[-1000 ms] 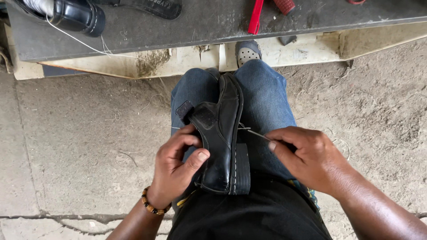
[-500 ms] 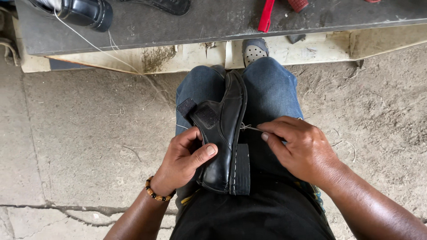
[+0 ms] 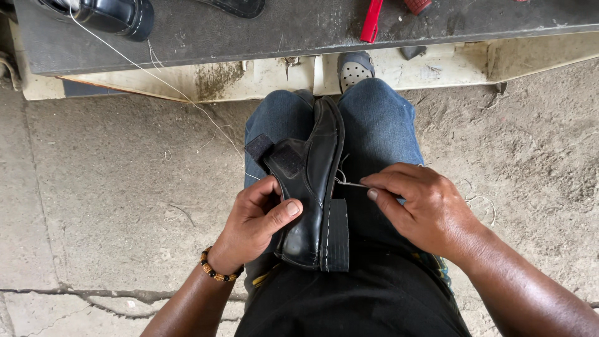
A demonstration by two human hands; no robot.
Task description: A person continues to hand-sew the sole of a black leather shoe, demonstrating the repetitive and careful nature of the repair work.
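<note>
On the lap, black shoe (image 3: pixel 310 187) lying on its side, toe at 12 o'clock. Left hand (image 3: pixel 256 221) gripping its upper; right hand (image 3: pixel 424 209) at 3 o'clock, pinching a needle (image 3: pixel 351 184) against the sole. Bench (image 3: pixel 299 28) at 12 o'clock.

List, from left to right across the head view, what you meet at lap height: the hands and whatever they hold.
Beaded bracelet → left hand gripping the black shoe → the shoe's block heel → thin metal needle-like tool → right hand pinching that tool.
</note>
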